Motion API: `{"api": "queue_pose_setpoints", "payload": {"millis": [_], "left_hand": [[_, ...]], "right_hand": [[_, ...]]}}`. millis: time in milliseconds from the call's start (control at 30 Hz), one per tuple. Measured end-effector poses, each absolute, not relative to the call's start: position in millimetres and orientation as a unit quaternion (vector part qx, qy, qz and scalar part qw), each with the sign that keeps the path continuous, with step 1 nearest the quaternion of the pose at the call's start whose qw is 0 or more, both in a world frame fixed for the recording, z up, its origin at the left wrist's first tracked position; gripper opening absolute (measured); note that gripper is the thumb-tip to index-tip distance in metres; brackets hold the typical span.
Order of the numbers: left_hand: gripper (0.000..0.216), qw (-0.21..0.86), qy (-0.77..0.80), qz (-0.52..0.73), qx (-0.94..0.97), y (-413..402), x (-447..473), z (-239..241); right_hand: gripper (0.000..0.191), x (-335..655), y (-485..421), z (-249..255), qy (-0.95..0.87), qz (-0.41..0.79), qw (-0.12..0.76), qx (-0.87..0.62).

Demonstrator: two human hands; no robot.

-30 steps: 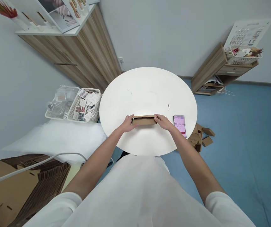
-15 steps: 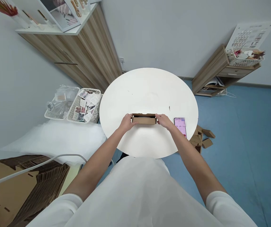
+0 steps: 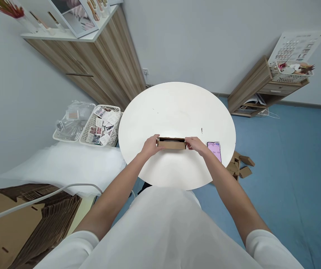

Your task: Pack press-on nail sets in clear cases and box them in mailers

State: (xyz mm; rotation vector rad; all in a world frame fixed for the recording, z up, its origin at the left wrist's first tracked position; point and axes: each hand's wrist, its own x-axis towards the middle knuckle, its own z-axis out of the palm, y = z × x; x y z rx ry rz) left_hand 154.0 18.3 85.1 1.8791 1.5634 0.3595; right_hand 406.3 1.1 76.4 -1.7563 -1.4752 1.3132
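Observation:
A small brown cardboard box (image 3: 172, 144) rests on the round white table (image 3: 177, 108), with its long opening showing a dark inside. Something pale shows faintly within it, too small to make out. My left hand (image 3: 150, 145) grips the box's left end, the thumb along the near side. At the right end, the fingers of my right hand (image 3: 194, 144) are closed on the box's edge. Just right of that hand lies a phone (image 3: 214, 150) with a pink screen showing digits, partly covered by my right forearm.
Left of the table are a white basket of cards (image 3: 101, 125) and a tray of clear plastic bags (image 3: 75, 121). White sheeting (image 3: 65, 162) and stacked flat cardboard (image 3: 14, 224) lie nearer. Folded boxes (image 3: 244, 166) sit low at right. A wooden cabinet (image 3: 93, 67) stands behind left.
The view has shifted slightly, so the scene sits a little lower. Both hands keep hold of the box, whose opening now shows a bit differently, with something pale inside.

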Motion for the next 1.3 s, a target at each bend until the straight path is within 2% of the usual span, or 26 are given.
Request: {"api": "queue_pose_setpoints", "payload": {"millis": [100,200,533,667,800,1000,1300], "left_hand": [[0.056,0.308,0.582,0.105,0.745,18.8,154.9,87.9],[0.053,0.311,0.577,0.098,0.748,18.6,154.6,89.0],[0.059,0.315,0.527,0.093,0.784,20.7,148.4,83.7],[0.051,0.294,0.526,0.094,0.793,20.5,148.3,80.5],[0.045,0.276,0.532,0.086,0.796,19.1,149.9,77.6],[0.038,0.263,0.531,0.1,0.799,14.5,151.6,74.5],[0.038,0.26,0.538,0.111,0.794,8.1,156.6,73.9]], "right_hand": [[0.029,406.1,2.5,80.8,-0.505,0.541,0.236,-0.63],[0.037,407.0,2.2,87.0,-0.504,0.546,0.22,-0.632],[0.032,414.6,-3.2,105.2,-0.678,0.435,0.128,-0.578],[0.031,413.3,-2.5,107.4,-0.732,0.356,0.104,-0.571],[0.031,410.9,-4.2,107.2,-0.731,0.337,0.081,-0.588],[0.031,407.5,-15.3,94.2,-0.753,0.256,0.095,-0.598],[0.033,403.9,-27.2,82.1,-0.733,0.218,0.151,-0.626]]}}
